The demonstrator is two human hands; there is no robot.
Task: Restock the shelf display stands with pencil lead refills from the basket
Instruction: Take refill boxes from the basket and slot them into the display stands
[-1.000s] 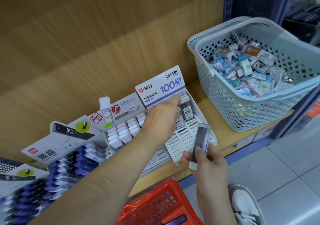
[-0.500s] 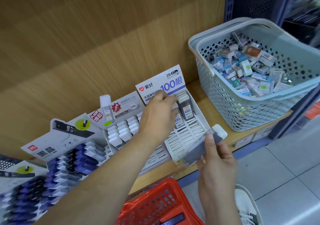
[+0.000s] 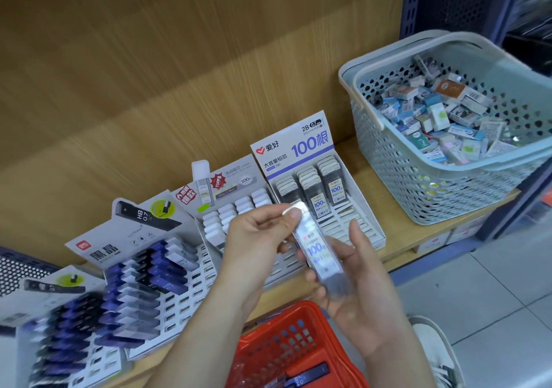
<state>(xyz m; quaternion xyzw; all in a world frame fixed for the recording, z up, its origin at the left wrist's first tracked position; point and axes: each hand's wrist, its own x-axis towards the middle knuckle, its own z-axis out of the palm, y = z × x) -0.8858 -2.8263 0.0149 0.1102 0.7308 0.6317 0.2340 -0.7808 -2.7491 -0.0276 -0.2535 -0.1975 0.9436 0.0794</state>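
Both hands on one lead refill case (image 3: 318,251): left hand (image 3: 254,238) pinches the cap, right hand (image 3: 358,292) cradles the body. 100-count stand (image 3: 369,229) just beyond them is part-filled, front slots empty; plenty left.

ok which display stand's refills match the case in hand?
The rightmost stand, headed "100": its dark refills carry the same blue "100" label as the held case. The next stand holds white-capped ones; those further left, blue.
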